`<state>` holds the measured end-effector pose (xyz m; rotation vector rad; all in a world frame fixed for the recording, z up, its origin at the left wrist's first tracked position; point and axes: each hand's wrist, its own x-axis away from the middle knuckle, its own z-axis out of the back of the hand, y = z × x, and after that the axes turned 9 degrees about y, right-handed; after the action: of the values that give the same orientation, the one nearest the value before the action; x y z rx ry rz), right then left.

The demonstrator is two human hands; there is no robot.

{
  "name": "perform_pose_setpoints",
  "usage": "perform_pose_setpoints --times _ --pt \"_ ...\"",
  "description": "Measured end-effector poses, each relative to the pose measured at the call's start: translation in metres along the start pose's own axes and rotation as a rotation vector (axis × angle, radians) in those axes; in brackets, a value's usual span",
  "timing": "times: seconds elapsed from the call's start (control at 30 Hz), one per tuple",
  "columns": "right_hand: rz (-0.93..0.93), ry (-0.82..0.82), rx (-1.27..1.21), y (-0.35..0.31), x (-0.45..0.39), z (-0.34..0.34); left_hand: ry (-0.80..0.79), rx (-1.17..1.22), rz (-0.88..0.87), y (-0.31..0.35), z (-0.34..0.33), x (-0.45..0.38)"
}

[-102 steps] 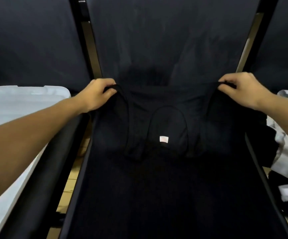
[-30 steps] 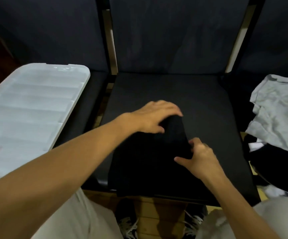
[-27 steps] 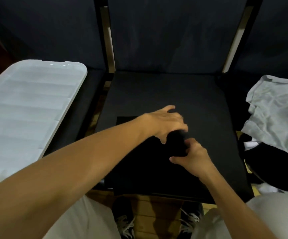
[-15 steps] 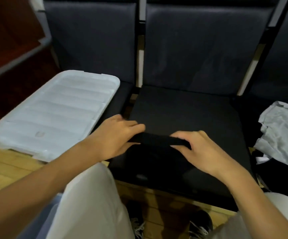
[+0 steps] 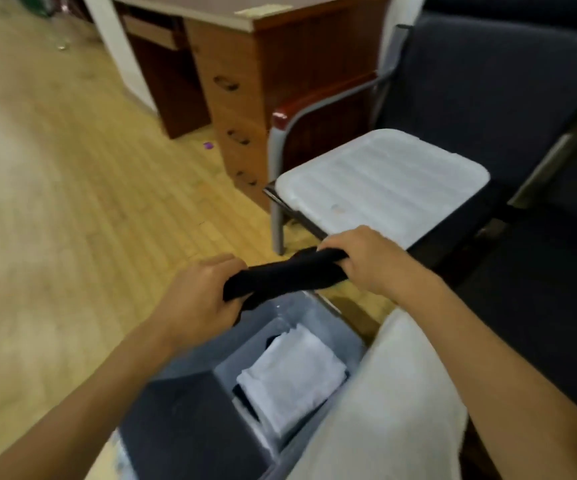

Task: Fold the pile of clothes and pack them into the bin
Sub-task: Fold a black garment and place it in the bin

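Observation:
A folded black garment hangs in the air between both hands, just above the far end of the grey bin. My left hand grips its left end and my right hand grips its right end. The bin stands on the floor by my knee. Inside it lie a folded white garment and a folded black one side by side.
The bin's white lid rests on the left chair's seat. A wooden desk with drawers stands behind that chair. Dark chairs run along the right. Wooden floor spreads to the left.
Both hands lifted the folded black garment off the middle chair seat and carried it left, over the bin. My view swung left, so the clothes pile is out of sight.

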<state>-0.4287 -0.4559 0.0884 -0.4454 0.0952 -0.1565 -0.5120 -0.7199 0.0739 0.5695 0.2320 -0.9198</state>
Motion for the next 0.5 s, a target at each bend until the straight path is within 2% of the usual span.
perform_pose_setpoints --times 0.13,0.27,0.37,0.5 --pt "0.104 -0.167 -0.016 -0.031 -0.031 -0.061 0.005 0.164 0.279 -0.043 -0.012 0.062" --pt "0.044 -0.39 0.064 -0.033 -0.051 -0.106 -0.041 0.273 0.452 -0.069 -0.037 0.089" --pt "-0.003 -0.455 0.065 -0.025 -0.058 -0.125 -0.102 0.266 0.518 -0.082 -0.057 0.096" --pt "-0.009 -0.448 0.077 -0.022 -0.061 -0.134 -0.138 0.166 0.499 -0.083 -0.076 0.097"
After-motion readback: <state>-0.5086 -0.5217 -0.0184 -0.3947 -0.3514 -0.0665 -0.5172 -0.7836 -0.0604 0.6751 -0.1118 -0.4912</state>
